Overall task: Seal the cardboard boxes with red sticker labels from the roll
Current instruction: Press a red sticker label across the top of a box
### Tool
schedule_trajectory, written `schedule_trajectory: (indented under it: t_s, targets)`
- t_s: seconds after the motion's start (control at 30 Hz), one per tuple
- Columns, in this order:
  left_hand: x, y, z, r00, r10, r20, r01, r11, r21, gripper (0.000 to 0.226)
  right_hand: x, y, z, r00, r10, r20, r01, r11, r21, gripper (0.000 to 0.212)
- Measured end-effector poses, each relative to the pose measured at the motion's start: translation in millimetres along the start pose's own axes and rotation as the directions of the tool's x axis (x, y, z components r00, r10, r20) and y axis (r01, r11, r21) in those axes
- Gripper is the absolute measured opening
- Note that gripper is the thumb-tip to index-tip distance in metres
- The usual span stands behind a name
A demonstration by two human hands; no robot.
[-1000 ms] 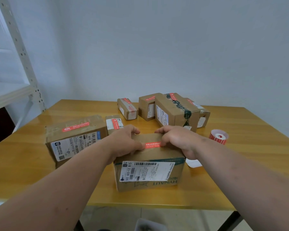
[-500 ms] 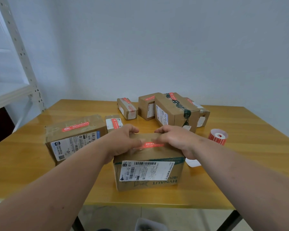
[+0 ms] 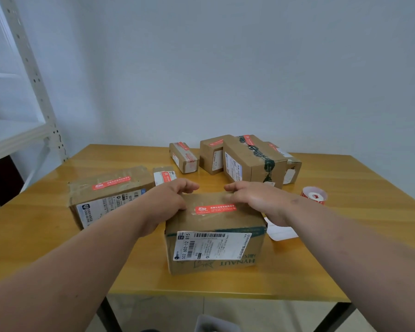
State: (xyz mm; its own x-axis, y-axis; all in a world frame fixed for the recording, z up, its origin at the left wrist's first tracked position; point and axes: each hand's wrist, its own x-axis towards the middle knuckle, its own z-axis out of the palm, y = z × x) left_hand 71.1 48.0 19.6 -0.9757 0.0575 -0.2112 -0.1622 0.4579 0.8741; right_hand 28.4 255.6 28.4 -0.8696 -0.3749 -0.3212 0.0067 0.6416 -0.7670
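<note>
Head view: both hands' fingers have lifted, loosely curled, uncovering the red sticker (image 3: 214,209) on the box (image 3: 213,245).

The near cardboard box (image 3: 215,238) carries a white shipping label (image 3: 211,245) on its front face, printed with a barcode and the number "502 602-12 815" running sideways. Below that label the box itself shows "HYNAUT" upside down. The red sticker label (image 3: 213,209) on its top bears white Chinese characters, too small to read.
</note>
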Motion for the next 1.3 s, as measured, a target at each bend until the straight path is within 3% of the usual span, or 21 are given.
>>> schedule_trajectory:
  t_s: [0.1, 0.17, 0.23, 0.33, 0.5, 0.57, 0.73, 0.8, 0.87, 1.0, 1.1, 1.17, 1.3]
  targets:
    - [-10.2, 2.6, -5.7, 0.999, 0.051, -0.002, -0.050, 0.992, 0.116, 0.032, -6.2, -0.6, -7.8, 0.986, -0.046, 0.161, 0.080, 0.974, -0.214, 0.099]
    - [-15.0, 5.2, -12.0, 0.996, 0.042, 0.082, -0.057, 0.980, 0.190, 0.050, -11.1, -1.8, -10.9, 0.971, -0.027, 0.237, 0.114, 0.926, -0.360, 0.114]
    - [-19.4, 9.1, -15.5, 0.980, -0.009, 0.201, -0.059, 0.942, 0.330, 0.076, -12.6, -2.3, -12.0, 0.973, -0.012, 0.229, 0.120, 0.878, -0.463, 0.117]
    - [-21.9, 7.2, -18.0, 0.969, -0.043, 0.242, -0.054, 0.923, 0.380, 0.091, -15.2, -3.1, -12.7, 0.980, -0.040, 0.197, 0.113, 0.920, -0.375, 0.106]
    - [-19.8, -0.4, -26.6, 0.990, -0.055, 0.128, 0.055, 0.998, 0.003, 0.049, -16.3, 3.7, -21.5, 0.995, -0.070, 0.070, 0.065, 0.996, 0.065, 0.060]
    - [-18.2, -1.7, -26.6, 0.990, -0.129, 0.054, 0.134, 0.987, -0.086, 0.050, -14.7, 8.1, -23.6, 0.999, -0.045, 0.018, 0.040, 0.977, 0.212, 0.047]
    - [-7.5, -8.7, -25.8, 0.946, -0.324, 0.023, 0.322, 0.927, -0.192, 0.067, -14.4, 18.7, -27.5, 0.991, -0.080, 0.109, 0.025, 0.903, 0.430, 0.081]
    - [-4.9, -11.8, -25.7, 0.927, -0.369, 0.065, 0.374, 0.901, -0.219, 0.069, -17.4, 23.3, -32.3, 0.970, -0.114, 0.214, 0.013, 0.905, 0.425, 0.092]
    - [-3.4, -13.8, -24.3, 0.913, -0.398, 0.092, 0.409, 0.886, -0.219, 0.071, -19.6, 26.6, -35.3, 0.950, -0.119, 0.289, 0.004, 0.929, 0.370, 0.087]
    - [3.8, -21.8, -25.1, 0.895, -0.431, 0.117, 0.447, 0.866, -0.226, 0.086, -18.2, 28.9, -35.7, 0.971, -0.018, 0.238, -0.045, 0.966, 0.256, 0.064]
    - [6.9, -25.4, -26.7, 0.880, -0.447, 0.159, 0.473, 0.851, -0.227, 0.098, -15.7, 32.4, -37.6, 0.978, 0.060, 0.201, -0.108, 0.965, 0.238, 0.074]
    - [3.8, -21.1, -24.2, 0.882, -0.455, 0.118, 0.469, 0.872, -0.139, 0.086, -14.7, 33.1, -38.0, 0.982, 0.105, 0.157, -0.138, 0.967, 0.213, 0.072]
    - [-0.3, -12.9, -16.5, 0.937, -0.348, -0.035, 0.350, 0.929, 0.122, 0.033, -9.7, 30.9, -33.2, 0.987, 0.156, 0.032, -0.159, 0.979, 0.129, 0.058]
